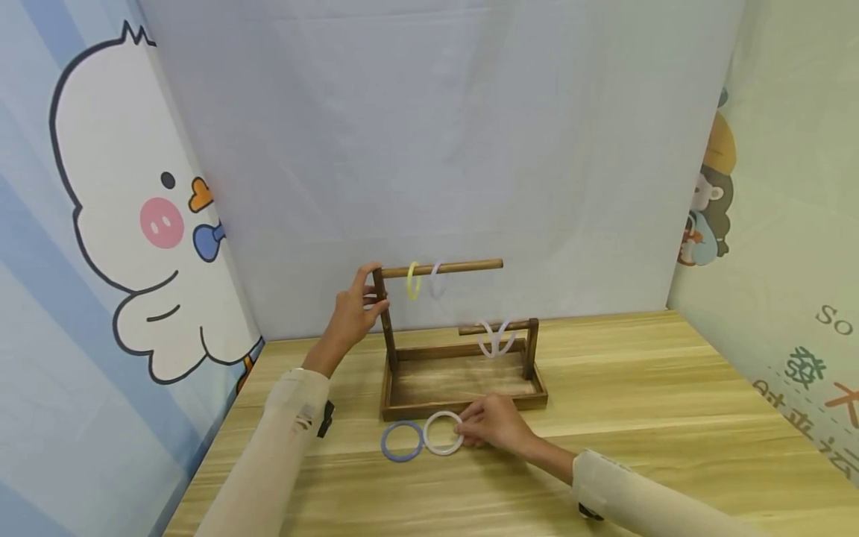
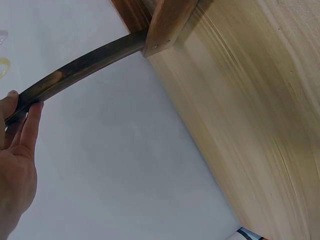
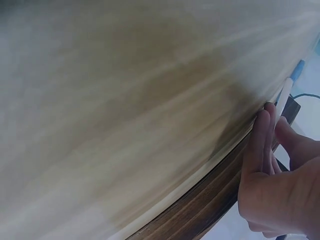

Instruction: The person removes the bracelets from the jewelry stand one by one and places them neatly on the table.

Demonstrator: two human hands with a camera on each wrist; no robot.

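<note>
A wooden two-bar rack [image 1: 388, 328] stands on the table, with a tray base. My left hand [image 1: 356, 309] grips the top of its tall post, thumb and fingers on either side, as the left wrist view also shows. In front of the tray, my right hand [image 1: 495, 422] pinches the right edge of a white ring [image 1: 443, 453]. Beside that ring, on its left, lies a blue ring [image 1: 385, 441]. From the upper bar hang a yellow ring [image 1: 409, 282] and a pale purple ring [image 1: 433, 280]. Pale rings [image 1: 494, 347] hang on the lower bar.
The wood-grain table [image 1: 604, 388] runs back to a pale curtain [image 1: 436, 149]. A blue cloth with a cartoon bird [image 1: 114, 149] hangs at the left, and a greenish printed cloth [image 1: 772, 224] at the right.
</note>
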